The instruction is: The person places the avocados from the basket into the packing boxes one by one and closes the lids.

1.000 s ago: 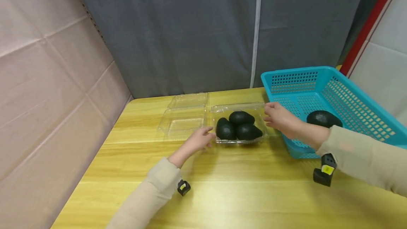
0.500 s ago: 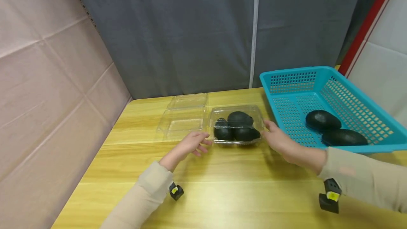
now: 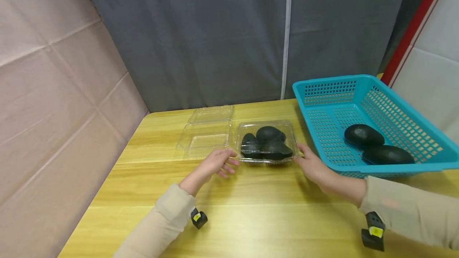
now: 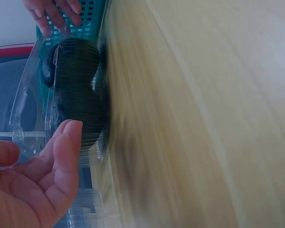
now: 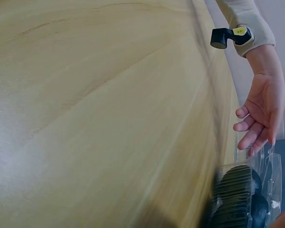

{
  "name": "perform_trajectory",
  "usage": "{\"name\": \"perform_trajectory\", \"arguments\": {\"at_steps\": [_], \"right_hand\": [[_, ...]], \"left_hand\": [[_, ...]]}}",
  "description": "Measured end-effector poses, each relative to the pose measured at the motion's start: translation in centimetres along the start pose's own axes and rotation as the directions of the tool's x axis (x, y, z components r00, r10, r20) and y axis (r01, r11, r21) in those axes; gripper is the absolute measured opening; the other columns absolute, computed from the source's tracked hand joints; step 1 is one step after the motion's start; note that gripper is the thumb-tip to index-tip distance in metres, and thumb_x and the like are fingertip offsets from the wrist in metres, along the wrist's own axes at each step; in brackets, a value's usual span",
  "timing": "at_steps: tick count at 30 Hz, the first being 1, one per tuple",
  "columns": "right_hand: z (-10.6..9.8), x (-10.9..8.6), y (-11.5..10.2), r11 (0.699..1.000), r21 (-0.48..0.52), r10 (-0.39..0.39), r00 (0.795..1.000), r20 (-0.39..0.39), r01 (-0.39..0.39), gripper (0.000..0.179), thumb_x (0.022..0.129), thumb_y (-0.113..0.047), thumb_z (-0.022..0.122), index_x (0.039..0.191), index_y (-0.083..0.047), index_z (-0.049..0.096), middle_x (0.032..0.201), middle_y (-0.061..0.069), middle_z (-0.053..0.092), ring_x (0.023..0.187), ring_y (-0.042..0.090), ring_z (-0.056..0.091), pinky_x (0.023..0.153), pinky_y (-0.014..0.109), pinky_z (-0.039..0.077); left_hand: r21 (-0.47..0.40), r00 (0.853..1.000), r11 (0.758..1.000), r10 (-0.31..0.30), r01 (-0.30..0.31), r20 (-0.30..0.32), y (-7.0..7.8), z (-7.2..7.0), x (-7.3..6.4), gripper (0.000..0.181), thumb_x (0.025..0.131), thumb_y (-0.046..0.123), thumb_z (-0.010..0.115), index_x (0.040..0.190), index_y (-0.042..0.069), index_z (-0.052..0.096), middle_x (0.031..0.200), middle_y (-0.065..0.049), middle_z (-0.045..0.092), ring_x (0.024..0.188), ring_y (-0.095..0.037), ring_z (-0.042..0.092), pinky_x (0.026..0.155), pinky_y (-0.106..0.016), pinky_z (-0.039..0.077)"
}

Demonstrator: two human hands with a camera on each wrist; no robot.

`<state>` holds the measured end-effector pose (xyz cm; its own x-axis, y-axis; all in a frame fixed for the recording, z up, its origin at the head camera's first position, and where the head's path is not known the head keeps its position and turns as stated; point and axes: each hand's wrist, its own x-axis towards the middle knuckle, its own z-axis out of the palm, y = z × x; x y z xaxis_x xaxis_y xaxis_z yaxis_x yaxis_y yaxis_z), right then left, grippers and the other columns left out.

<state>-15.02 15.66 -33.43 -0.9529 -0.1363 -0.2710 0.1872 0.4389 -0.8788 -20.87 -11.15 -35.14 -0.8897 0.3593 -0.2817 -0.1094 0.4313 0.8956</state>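
A clear plastic clamshell (image 3: pixel 267 123) holds three dark avocados (image 3: pixel 269 133) and sits near the middle of the table. Its hinged lid (image 5: pixel 275 178) is tipped over the fruit, with a narrow gap above the base in both wrist views. At the lid's front right corner, my right hand (image 3: pixel 317 172) touches the edge with its fingertips. My left hand (image 3: pixel 214 164) is by the front left corner, fingers loosely extended and holding nothing. In the left wrist view, the left fingers (image 4: pixel 66 156) are close to the clamshell's side; contact cannot be told.
A blue perforated basket (image 3: pixel 328 134) stands right of the clamshell, with two avocados (image 3: pixel 388 154) inside. To the left lie clear open containers (image 3: pixel 209 134). A grey curtain (image 3: pixel 215 43) hangs behind the wooden table (image 3: pixel 251 218).
The right hand has come from the clamshell's back right side to its front right corner, bringing the lid forward and down over the avocados. The left hand has drawn back slightly.
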Motion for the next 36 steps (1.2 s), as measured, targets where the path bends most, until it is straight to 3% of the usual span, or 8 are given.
{"name": "perform_trajectory", "arguments": {"at_steps": [12,17,22,28,31,33,36], "right_hand": [[0.5,0.4,2.2,0.997,0.053,-0.055,0.997,-0.049,0.057,0.057,0.099,-0.015,0.03,0.142,0.008,0.001,0.146,0.031,0.004,0.134,0.047,0.007,0.107,0.057,0.013],[0.9,1.2,2.9,0.987,0.14,-0.057,0.991,-0.117,0.073,0.049,0.1,-0.015,0.027,0.14,0.008,0.009,0.138,0.03,0.021,0.125,0.044,0.028,0.104,0.053,0.026],[0.9,2.2,3.4,0.97,0.231,-0.044,0.986,-0.16,0.081,0.041,0.101,-0.015,0.025,0.133,0.009,0.016,0.129,0.027,0.028,0.117,0.038,0.033,0.101,0.048,0.032],[0.9,3.1,3.7,0.963,0.261,-0.013,0.977,-0.211,0.07,0.031,0.098,-0.012,0.029,0.121,0.007,0.025,0.114,0.019,0.036,0.098,0.02,0.04,0.085,0.033,0.04],[0.8,3.4,3.9,0.957,0.285,0.006,0.974,-0.226,0.06,0.036,0.095,-0.014,0.032,0.122,0.008,0.025,0.107,0.015,0.039,0.09,0.013,0.042,0.079,0.027,0.042],[0.7,3.5,4.1,0.95,0.308,0.019,0.975,-0.223,0.052,0.039,0.092,-0.017,0.034,0.122,0.007,0.025,0.098,0.01,0.041,0.083,0.009,0.044,0.073,0.023,0.043],[0.5,3.7,4.3,0.934,0.355,0.019,0.98,-0.197,0.053,0.03,0.089,-0.016,0.036,0.11,0.004,0.035,0.081,0.002,0.046,0.068,0.003,0.048,0.061,0.018,0.046]], "left_hand": [[-0.027,1.0,1.0,-0.005,0.006,0.008,-0.2,0.3,0.4,0.036,0.099,0.021,0.035,0.114,-0.006,0.054,0.106,-0.022,0.064,0.065,-0.012,0.062,0.056,-0.027,0.053],[-0.06,0.999,0.997,-0.042,0.044,0.032,-0.4,0.5,0.8,0.034,0.096,0.019,0.039,0.114,-0.005,0.055,0.104,-0.021,0.064,0.063,-0.012,0.062,0.054,-0.024,0.052],[-0.055,0.998,0.997,-0.055,0.057,0.039,-0.4,0.5,1.1,0.033,0.093,0.017,0.042,0.114,-0.006,0.055,0.102,-0.019,0.064,0.063,-0.012,0.061,0.054,-0.023,0.052],[-0.051,0.995,0.995,-0.085,0.088,0.058,-0.5,0.4,1.5,0.032,0.092,0.017,0.044,0.112,-0.005,0.056,0.1,-0.017,0.066,0.063,-0.012,0.062,0.054,-0.022,0.051],[-0.093,0.99,0.988,-0.112,0.121,0.089,-0.7,0.4,1.9,0.032,0.091,0.018,0.045,0.111,-0.006,0.054,0.1,-0.016,0.066,0.063,-0.013,0.062,0.053,-0.021,0.051],[-0.116,0.985,0.983,-0.132,0.145,0.116,-0.8,0.4,2.1,0.031,0.09,0.017,0.045,0.11,-0.006,0.052,0.099,-0.016,0.067,0.063,-0.013,0.062,0.052,-0.02,0.05],[-0.122,0.977,0.978,-0.151,0.171,0.153,-0.9,0.5,2.3,0.03,0.089,0.018,0.044,0.107,-0.005,0.051,0.098,-0.015,0.067,0.063,-0.015,0.063,0.051,-0.02,0.049]]}}
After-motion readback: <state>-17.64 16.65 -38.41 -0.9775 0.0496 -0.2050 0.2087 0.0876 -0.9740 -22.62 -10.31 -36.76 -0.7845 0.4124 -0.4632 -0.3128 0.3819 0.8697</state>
